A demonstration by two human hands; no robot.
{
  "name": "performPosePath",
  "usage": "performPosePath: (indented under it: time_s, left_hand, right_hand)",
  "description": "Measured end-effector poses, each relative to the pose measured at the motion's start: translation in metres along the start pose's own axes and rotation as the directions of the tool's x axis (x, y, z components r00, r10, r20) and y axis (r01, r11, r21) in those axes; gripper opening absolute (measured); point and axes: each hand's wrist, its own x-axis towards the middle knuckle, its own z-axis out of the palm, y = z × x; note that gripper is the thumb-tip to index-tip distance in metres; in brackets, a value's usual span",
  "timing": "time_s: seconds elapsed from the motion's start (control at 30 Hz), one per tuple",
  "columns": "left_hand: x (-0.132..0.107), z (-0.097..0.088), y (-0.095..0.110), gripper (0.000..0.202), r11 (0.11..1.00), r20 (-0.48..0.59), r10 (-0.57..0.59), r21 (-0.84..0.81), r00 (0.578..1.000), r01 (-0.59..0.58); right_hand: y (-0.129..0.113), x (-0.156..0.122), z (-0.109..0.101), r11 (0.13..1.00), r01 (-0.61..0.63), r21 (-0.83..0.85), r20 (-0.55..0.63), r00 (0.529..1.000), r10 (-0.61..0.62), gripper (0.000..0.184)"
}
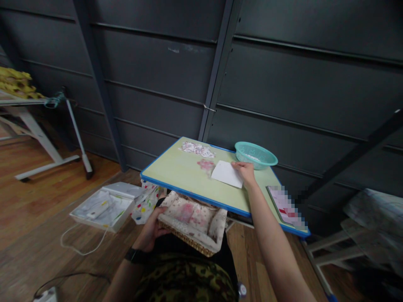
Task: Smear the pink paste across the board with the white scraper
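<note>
My left hand (pixel 151 230) grips the left side of a cloth-lined wicker basket (pixel 193 233), held over my lap just under the table's front edge. Pinkish bits lie on the basket's pale lining. In my right hand (pixel 245 171) is a white sheet of paper (pixel 227 174), its right edge pinched between thumb and fingers, low over the table (pixel 176 167). Beside the paper's left edge is a small patch of pink bits (pixel 206 164). Farther back lies a pile of white and reddish small pieces (pixel 197 149).
A turquoise plastic basin (pixel 256 155) with white bits inside stands at the table's back right. A flat pink-and-white item (pixel 287 207), partly blurred, lies on the right. On the floor at left is an open white box (pixel 103 207) with a cord. A dark panelled wall (pixel 157 75) rises behind.
</note>
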Motion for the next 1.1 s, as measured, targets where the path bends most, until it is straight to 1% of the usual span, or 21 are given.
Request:
performPosePath:
  time_s: [0.13,0.27,0.33,0.47,0.53,0.7,0.83,0.93,1.0,1.1]
  left_hand:
    - [-0.002,0.0,0.001,0.022,1.0,0.002,0.001,-0.011,1.0,-0.001]
    - [-0.002,0.0,0.0,0.016,1.0,0.005,0.014,-0.001,1.0,-0.014]
    - [-0.002,0.0,0.0,0.016,1.0,0.004,0.02,-0.001,1.0,-0.02]
    - [-0.002,0.0,-0.001,0.018,1.0,0.013,0.023,-0.011,1.0,-0.023]
    - [-0.002,-0.001,0.0,0.019,1.0,0.02,0.028,-0.011,0.999,-0.028]
    - [-0.002,-0.002,-0.001,0.02,1.0,0.025,0.026,-0.004,0.999,-0.026]
    - [-0.002,-0.001,0.0,0.02,1.0,0.023,0.018,-0.01,1.0,-0.018]
    - [-0.001,0.0,0.0,0.019,1.0,0.024,0.014,-0.018,1.0,-0.014]
    - [-0.001,0.0,0.0,0.017,1.0,0.028,0.017,-0.025,0.999,-0.016]
    - [-0.001,0.0,0.0,0.015,0.999,0.021,0.018,-0.034,1.0,-0.018]
  right_hand:
    - [-0.003,-0.002,0.0,0.994,-0.076,0.082,-0.021,0.997,0.078,0.054]
    - [-0.009,-0.006,0.0,0.995,-0.071,0.075,-0.017,0.997,0.072,0.056]
    - [-0.013,-0.01,0.001,0.994,-0.082,0.071,0.027,0.996,0.08,0.058]
    - [-0.021,-0.016,0.005,0.994,-0.09,0.067,0.193,0.978,0.076,0.062]
    - [-0.023,-0.017,0.006,0.993,-0.09,0.078,0.231,0.97,0.07,0.063]
    - [-0.024,-0.017,0.006,0.988,-0.119,0.102,0.202,0.975,0.096,0.064]
    - [-0.027,-0.021,0.011,0.991,-0.107,0.077,0.255,0.963,0.084,0.064]
    - [-0.031,-0.024,0.018,0.991,-0.093,0.101,0.285,0.957,0.06,0.064]
    - [-0.034,-0.025,0.019,0.987,-0.099,0.127,0.264,0.962,0.063,0.065]
    - [-0.036,-0.027,0.013,0.983,-0.112,0.148,0.171,0.981,0.086,0.065]
